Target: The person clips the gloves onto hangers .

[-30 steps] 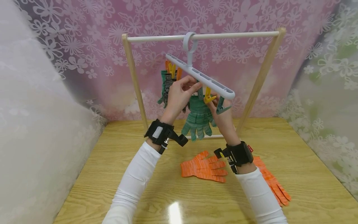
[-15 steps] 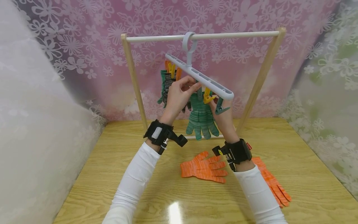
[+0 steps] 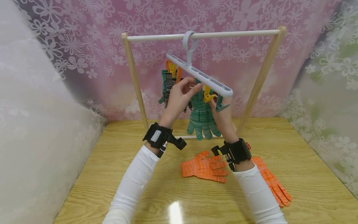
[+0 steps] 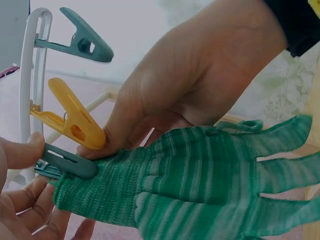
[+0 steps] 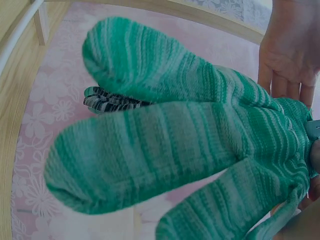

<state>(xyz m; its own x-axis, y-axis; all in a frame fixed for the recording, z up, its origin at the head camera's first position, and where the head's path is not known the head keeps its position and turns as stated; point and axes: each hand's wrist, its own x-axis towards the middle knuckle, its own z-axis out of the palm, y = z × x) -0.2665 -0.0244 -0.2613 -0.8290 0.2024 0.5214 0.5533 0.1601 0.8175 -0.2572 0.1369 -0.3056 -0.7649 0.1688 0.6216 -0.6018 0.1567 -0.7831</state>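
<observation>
A striped green knit glove (image 3: 203, 116) hangs fingers down below a light grey clip hanger (image 3: 204, 76). My left hand (image 3: 180, 96) pinches a dark green clip (image 4: 70, 162) between thumb and fingers, and the clip lies over the glove's cuff in the left wrist view. With my right hand (image 3: 223, 118) I hold the side of the same cuff, the fingertips partly hidden behind the glove. A yellow clip (image 4: 77, 120) and another dark green clip (image 4: 77, 42) hang beside it. In the right wrist view the glove's fingers (image 5: 140, 155) fill the foreground.
The hanger hooks over a white rod (image 3: 237, 35) on a wooden stand (image 3: 261, 74). Grey-black gloves (image 3: 169, 85) and another green glove (image 3: 163, 87) hang at its far end from orange and yellow clips. Orange gloves (image 3: 204, 168) (image 3: 271, 182) lie on the wooden table (image 3: 139, 186).
The green glove has shifted slightly right and its cuff has risen to the dark green clip, now overlapping it. My left hand has stayed nearly still; the orange gloves have not moved.
</observation>
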